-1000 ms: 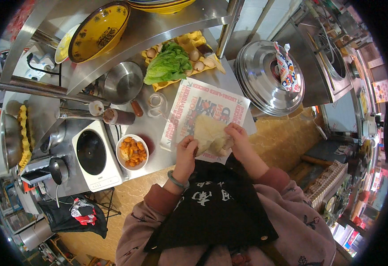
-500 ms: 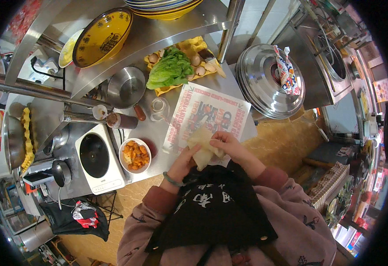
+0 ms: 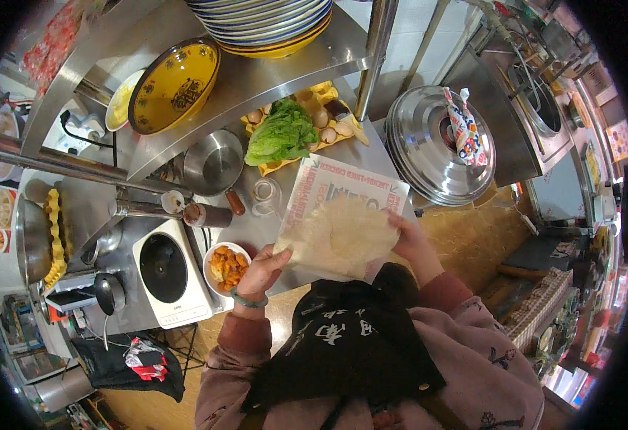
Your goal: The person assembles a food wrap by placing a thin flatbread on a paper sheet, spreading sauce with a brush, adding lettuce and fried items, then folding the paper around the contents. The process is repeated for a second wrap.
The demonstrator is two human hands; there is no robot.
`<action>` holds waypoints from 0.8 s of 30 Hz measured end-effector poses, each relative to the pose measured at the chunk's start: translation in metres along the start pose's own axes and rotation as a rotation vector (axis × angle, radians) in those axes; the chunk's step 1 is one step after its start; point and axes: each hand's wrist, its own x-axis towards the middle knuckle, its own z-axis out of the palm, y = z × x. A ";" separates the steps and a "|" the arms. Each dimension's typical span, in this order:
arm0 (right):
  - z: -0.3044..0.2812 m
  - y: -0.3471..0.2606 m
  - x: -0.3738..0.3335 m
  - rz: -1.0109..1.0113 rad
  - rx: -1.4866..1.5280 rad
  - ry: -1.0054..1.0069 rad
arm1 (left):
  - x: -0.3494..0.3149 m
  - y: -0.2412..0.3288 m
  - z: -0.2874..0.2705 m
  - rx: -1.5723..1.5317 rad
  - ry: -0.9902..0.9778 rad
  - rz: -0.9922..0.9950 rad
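A thin, pale yellow flatbread wrap [image 3: 339, 231] is spread wide between my hands, over the printed paper sheet [image 3: 301, 188] on the steel table. My left hand [image 3: 258, 269] pinches its left edge between thumb and fingers. At the opposite edge my right hand [image 3: 410, 245] grips it, the fingers partly hidden behind it. Left of the wrap stands a white bowl [image 3: 208, 268] of orange-brown fried pieces [image 3: 228, 266]. Beyond the paper, a head of green lettuce [image 3: 283, 130] lies on a yellow egg tray [image 3: 274, 169] with several eggs.
An induction cooker [image 3: 173, 276] stands at the left, with a steel saucepan [image 3: 213, 163], a sauce bottle [image 3: 208, 215] and a glass jar [image 3: 266, 195] behind. Overhead, a steel shelf [image 3: 257, 89] carries yellow bowls [image 3: 174, 86]. Stacked steel lids [image 3: 429, 147] stand at the right.
The wrap was bunched and folded between my close-set hands; now it is opened out flat. My left hand has moved left and my right hand right.
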 end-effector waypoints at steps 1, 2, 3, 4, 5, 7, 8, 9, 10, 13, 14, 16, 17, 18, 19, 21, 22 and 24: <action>0.000 0.001 0.000 0.093 -0.095 -0.098 | 0.001 0.004 0.002 0.024 0.017 -0.036; 0.001 0.003 0.000 0.202 -0.211 -0.198 | 0.001 0.006 0.006 0.022 0.003 -0.058; 0.004 0.003 0.000 0.341 -0.363 -0.235 | 0.001 0.009 0.009 -0.015 -0.043 -0.073; 0.009 0.003 0.002 0.349 -0.388 -0.356 | 0.002 0.014 0.010 0.034 -0.064 -0.099; 0.017 0.004 0.005 0.318 -0.544 -0.357 | 0.003 0.018 0.012 0.049 -0.119 -0.119; 0.034 0.007 0.014 0.258 -0.862 -0.368 | 0.003 0.025 0.015 0.075 -0.165 -0.141; 0.042 0.008 0.016 0.188 -0.936 -0.362 | 0.003 0.028 0.017 0.087 -0.155 -0.141; 0.049 0.008 0.017 0.119 -1.011 -0.356 | 0.002 0.031 0.018 0.072 -0.176 -0.128; 0.054 0.008 0.018 -0.008 -1.042 -0.407 | 0.000 0.035 0.018 0.048 -0.126 -0.119; 0.057 0.006 0.019 0.043 -0.814 -0.280 | -0.009 0.048 0.014 -0.084 -0.008 -0.014; 0.054 0.005 0.018 0.046 -0.743 -0.206 | -0.013 0.051 0.013 -0.116 0.068 0.047; 0.042 0.001 0.017 0.046 -0.551 -0.094 | -0.019 0.058 0.008 -0.190 0.058 0.223; 0.035 0.000 0.016 0.001 -0.436 -0.138 | -0.020 0.058 0.006 -0.222 0.136 0.254; 0.028 0.000 0.015 -0.021 -0.334 -0.108 | -0.023 0.059 0.004 -0.255 0.186 0.303; 0.020 0.000 0.014 -0.050 -0.221 -0.117 | -0.025 0.059 0.002 -0.314 0.240 0.356; 0.005 0.001 0.015 -0.104 -0.022 0.025 | -0.027 0.068 -0.010 -0.309 0.169 0.469; -0.004 -0.001 0.014 -0.114 0.092 0.087 | -0.030 0.071 -0.014 -0.438 0.178 0.497; -0.018 -0.004 0.014 -0.180 0.221 0.218 | -0.040 0.080 -0.022 -0.609 0.133 0.543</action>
